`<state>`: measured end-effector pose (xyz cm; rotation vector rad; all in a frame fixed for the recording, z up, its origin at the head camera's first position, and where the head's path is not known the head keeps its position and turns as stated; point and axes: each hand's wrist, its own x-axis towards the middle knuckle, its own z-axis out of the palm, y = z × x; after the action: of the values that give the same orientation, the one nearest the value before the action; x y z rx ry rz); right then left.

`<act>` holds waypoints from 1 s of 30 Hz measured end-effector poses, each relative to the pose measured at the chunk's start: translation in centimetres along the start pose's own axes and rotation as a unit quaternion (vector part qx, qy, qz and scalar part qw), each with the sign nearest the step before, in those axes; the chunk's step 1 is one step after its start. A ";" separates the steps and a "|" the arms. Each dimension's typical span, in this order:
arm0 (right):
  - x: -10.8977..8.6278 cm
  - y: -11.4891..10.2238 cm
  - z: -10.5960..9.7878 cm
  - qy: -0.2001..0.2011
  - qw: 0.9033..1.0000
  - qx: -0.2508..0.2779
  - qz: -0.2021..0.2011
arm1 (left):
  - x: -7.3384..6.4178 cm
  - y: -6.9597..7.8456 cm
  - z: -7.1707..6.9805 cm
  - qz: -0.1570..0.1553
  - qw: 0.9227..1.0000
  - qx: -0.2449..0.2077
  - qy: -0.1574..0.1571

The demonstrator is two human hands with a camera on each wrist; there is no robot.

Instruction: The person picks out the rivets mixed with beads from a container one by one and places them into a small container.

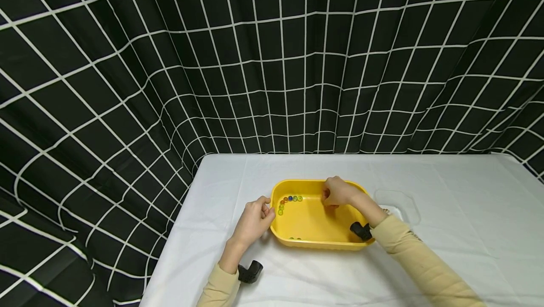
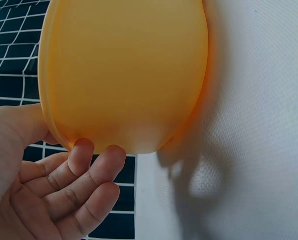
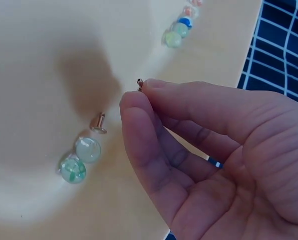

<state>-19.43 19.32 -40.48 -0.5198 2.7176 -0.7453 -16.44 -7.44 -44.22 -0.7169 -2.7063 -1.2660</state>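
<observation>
A yellow plastic basin [image 1: 314, 244] stands on the white-covered table. My left hand [image 1: 254, 219] holds its left rim, thumb at the edge and curled fingertips against the outer wall [image 2: 124, 75]. Over the basin's far right part, my right hand [image 1: 338, 191] pinches a small copper-coloured metal rivet [image 3: 140, 82] between thumb and index finger; only its tip shows. A second rivet [image 3: 100, 123] lies in the basin beside a clear glass marble [image 3: 88, 149] and a green-swirled marble [image 3: 73, 170]. Several coloured marbles [image 1: 291, 198] line the far left corner.
A clear plastic container [image 1: 408, 203] sits right of the basin, partly behind my right forearm. Two small greenish marbles [image 1: 292, 238] show by the basin's near wall. A black curtain with a white grid [image 1: 314, 61] hangs behind the table [image 1: 467, 231].
</observation>
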 end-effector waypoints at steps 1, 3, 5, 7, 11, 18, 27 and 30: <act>-0.1 0.0 -0.1 0.000 1.000 -0.002 -0.002 | 0.0 0.0 0.0 0.000 1.000 0.000 0.000; -0.2 0.0 -0.2 0.001 1.000 -0.002 -0.003 | 0.0 0.0 0.0 0.001 1.000 -0.001 0.000; -0.3 0.0 -0.3 0.004 1.000 -0.003 -0.005 | -0.1 0.0 0.0 0.003 1.000 -0.001 -0.001; -0.5 0.0 -0.4 0.005 1.000 -0.002 -0.004 | -0.1 0.0 0.0 0.004 1.000 -0.001 -0.002; -0.8 -0.1 -0.7 0.010 1.000 0.003 -0.005 | -0.1 0.0 0.1 0.003 1.000 -0.002 -0.003; -1.3 -0.1 -1.3 0.014 1.000 0.001 -0.005 | -0.1 0.0 0.0 0.000 1.000 -0.002 -0.005; -2.1 -0.1 -2.0 0.013 1.000 -0.002 0.023 | -0.1 0.1 0.0 -0.002 1.000 -0.001 -0.004; -2.4 -0.1 -2.4 0.016 1.000 0.002 0.020 | -0.1 0.0 0.1 -0.002 1.000 -0.001 -0.003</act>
<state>-18.09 21.25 -38.09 -0.4565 2.7465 -0.7546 -16.37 -7.40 -44.26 -0.7169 -2.7121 -1.2691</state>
